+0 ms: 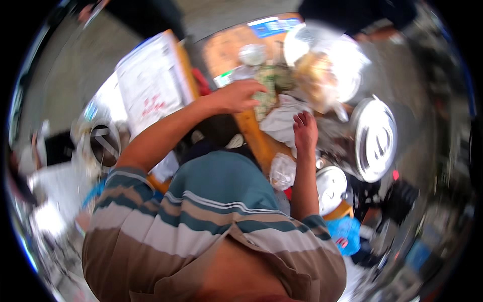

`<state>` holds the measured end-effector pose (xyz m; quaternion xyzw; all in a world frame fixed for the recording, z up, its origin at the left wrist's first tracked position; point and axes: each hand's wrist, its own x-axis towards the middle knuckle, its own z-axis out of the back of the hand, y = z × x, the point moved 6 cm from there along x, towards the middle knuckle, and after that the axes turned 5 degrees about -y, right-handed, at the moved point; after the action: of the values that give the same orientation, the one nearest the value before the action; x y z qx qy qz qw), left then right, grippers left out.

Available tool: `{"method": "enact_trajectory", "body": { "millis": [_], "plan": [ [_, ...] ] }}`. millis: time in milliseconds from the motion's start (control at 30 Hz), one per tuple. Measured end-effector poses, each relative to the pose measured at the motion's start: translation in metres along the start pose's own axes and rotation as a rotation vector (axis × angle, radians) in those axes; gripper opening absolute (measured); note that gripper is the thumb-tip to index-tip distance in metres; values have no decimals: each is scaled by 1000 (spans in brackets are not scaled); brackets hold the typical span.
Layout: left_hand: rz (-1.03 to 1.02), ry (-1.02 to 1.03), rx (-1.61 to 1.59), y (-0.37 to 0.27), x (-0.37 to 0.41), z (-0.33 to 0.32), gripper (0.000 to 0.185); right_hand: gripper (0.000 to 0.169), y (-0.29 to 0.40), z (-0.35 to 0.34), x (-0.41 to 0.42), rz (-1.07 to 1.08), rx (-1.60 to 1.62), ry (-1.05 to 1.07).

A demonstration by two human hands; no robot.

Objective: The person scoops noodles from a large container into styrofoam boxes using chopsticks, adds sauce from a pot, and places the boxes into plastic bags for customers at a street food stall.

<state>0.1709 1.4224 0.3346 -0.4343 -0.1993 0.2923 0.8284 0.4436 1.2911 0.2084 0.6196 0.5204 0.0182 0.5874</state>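
Note:
My left hand [239, 96] reaches over the table from the left, thumb and forefinger apart, with nothing seen between them. Just past its fingertips lies a green-patterned strip [266, 90], blurred. My right hand [306, 130] hangs beside a crumpled white cloth or bag [281, 117], its fingers curled. Whether it grips anything is too blurred to tell. Beyond it, a clear plastic bag with yellowish contents [316, 77] rests against a bright round metal vessel [345, 71].
A large metal pot lid [375, 139] tilts at the right, near a smaller round lid [332, 188]. A clear bag [282, 171] lies by my right forearm. A white box with red writing [151, 83] stands left. People in dark clothing [358, 13] stand beyond the wooden table [226, 47].

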Motion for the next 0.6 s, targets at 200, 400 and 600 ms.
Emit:
{"method": "enact_trajectory", "body": {
  "millis": [200,400,600],
  "plan": [
    [356,-332,-173,91,-130,22,32,23,-181,-41,-51,-496,-360,363],
    [807,-819,-211,128,-340,104,34,20,-327,-101,-128,-807,-889,799],
    [878,-1102,-423,86,-462,55,31,27,-531,-65,-179,-822,-1362,1161]
  ]
}}
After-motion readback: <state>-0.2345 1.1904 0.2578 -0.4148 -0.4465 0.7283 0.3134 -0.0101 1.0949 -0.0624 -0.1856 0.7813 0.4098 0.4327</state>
